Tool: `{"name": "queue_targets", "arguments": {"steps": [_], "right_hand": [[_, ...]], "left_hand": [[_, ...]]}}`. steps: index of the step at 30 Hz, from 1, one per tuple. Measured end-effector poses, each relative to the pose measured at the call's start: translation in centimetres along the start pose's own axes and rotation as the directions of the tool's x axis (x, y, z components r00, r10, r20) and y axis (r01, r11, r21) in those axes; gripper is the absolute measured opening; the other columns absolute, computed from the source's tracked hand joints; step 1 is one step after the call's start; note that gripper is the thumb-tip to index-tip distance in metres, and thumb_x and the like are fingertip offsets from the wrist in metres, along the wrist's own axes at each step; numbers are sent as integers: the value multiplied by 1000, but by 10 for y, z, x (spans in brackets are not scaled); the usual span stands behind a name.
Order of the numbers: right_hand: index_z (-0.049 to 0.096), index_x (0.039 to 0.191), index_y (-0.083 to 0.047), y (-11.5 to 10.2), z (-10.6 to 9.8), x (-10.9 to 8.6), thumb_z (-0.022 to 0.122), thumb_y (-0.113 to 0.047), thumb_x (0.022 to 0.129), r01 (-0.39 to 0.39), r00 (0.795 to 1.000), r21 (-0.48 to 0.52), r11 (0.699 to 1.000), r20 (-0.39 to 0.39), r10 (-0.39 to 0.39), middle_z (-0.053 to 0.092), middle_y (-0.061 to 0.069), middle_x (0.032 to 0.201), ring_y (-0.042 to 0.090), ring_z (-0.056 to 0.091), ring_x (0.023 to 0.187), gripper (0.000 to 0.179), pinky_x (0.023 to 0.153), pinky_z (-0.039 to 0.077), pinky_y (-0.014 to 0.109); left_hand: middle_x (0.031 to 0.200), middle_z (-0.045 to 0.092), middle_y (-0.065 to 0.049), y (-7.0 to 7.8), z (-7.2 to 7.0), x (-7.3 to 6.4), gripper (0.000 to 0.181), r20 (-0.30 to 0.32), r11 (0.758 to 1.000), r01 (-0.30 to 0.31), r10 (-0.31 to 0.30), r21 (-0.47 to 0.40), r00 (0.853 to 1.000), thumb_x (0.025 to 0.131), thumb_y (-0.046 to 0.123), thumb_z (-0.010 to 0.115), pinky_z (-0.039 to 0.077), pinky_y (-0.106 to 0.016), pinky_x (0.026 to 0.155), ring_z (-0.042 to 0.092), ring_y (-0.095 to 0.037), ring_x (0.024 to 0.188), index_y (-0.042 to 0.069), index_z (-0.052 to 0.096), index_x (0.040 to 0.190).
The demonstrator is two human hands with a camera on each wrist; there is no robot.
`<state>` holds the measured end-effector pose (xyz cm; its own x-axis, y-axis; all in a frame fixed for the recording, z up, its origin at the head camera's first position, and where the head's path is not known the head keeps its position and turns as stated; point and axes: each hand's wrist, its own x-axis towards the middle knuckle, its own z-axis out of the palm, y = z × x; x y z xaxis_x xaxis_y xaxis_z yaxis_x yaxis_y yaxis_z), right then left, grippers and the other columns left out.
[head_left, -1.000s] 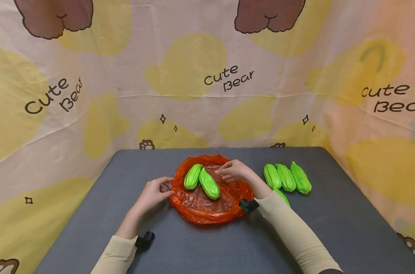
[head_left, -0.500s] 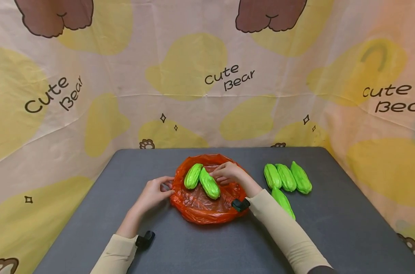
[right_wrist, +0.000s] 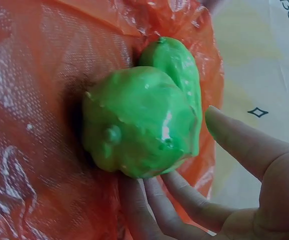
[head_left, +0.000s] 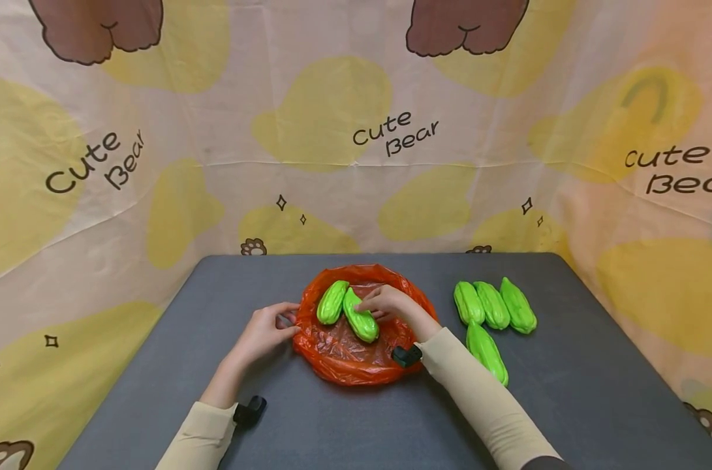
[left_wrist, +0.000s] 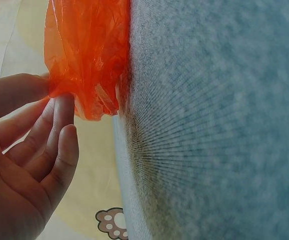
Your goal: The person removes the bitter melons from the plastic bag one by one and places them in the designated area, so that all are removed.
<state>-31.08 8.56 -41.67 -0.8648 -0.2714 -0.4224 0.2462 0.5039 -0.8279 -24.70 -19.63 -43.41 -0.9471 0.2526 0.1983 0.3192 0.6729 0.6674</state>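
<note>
An orange-red plastic bag (head_left: pixel 346 373) lies spread in a round shape with its rim rolled up. Inside it rest two glossy bright green gourds, the left gourd (head_left: pixel 332 303) and the right gourd (head_left: pixel 364 325), leaning together at their upper ends. At the bag's left rim, my left hand (head_left: pixel 264 333) pinches the plastic between thumb and fingers. My right hand (head_left: pixel 391 307) reaches over the bag to the right gourd. In the right wrist view, its fingers (right_wrist: pixel 157 205) touch the gourd's side, while the thumb stands near the opposite side.
Three more green gourds (head_left: pixel 491 305) lie side by side on the grey table (head_left: pixel 309 431) at the right. Another gourd (head_left: pixel 487 352) lies just in front of them, near the right sleeve (head_left: pixel 479 398). A patterned cloth (head_left: pixel 309 117) surrounds the table.
My right hand has moved left and slightly down, from above the bag's right part onto the right gourd. The front gourd on the table shows more. My left hand has stayed put.
</note>
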Motion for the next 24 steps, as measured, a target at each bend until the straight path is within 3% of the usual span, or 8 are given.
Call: {"name": "queue_targets", "arguments": {"steps": [3, 9, 24], "right_hand": [[63, 121, -2, 1, 4, 0, 74, -27, 82, -12, 1000, -5, 1000, 3, 12, 63, 10, 121, 25, 63, 106, 48, 86, 52, 37], [59, 125, 0, 0, 7, 1, 74, -26, 82, -40, 999, 12, 999, -3, 40, 63, 12, 118, 26, 63, 106, 53, 82, 54, 35], [61, 123, -1, 4, 9, 3, 76, -30, 79, -65, 998, 4, 998, -19, 65, 60, 9, 117, 23, 61, 99, 55, 75, 55, 34]], "left_hand": [[88, 67, -5, -1, 0, -1, 41, -7, 1000, -16, 16, 2, 1000, 79, 10, 72, 47, -25, 57, 58, -9, 66, 2, 63, 118], [90, 67, -5, -1, -2, 0, 41, 14, 1000, 21, -20, -8, 1000, 79, 11, 73, 48, -25, 60, 61, -10, 70, 6, 64, 119], [90, 67, -4, 0, -2, 0, 41, 12, 1000, 26, -26, -10, 1000, 80, 12, 73, 47, -24, 58, 60, -11, 68, 7, 64, 120]]}}
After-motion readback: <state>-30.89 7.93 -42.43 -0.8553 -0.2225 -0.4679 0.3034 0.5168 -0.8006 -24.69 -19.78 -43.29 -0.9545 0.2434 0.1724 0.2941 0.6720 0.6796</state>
